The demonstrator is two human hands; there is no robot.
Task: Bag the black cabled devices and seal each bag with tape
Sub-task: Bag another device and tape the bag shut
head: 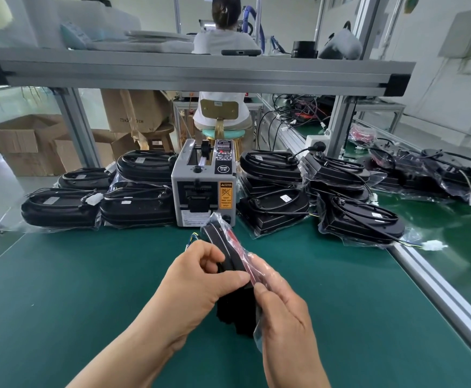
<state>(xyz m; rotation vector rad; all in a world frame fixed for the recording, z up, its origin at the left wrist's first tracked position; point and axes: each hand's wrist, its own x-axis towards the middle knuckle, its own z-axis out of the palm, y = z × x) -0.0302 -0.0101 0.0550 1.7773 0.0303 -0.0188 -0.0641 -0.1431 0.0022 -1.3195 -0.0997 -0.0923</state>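
Just in front of the tape dispenser [203, 189], our left hand [198, 278] and right hand [284, 315] both pinch the bagged black device [220, 242]. It looks rigid and the film slippery, so we'd grip its edges.

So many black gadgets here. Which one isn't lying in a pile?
The device held on edge between the left hand and right hand, before the tape dispenser; the other devices lie in stacks beside it.

Two hands [200, 278], one held device [218, 238], one tape dispenser [204, 189], four bagged devices [60, 207] at left.
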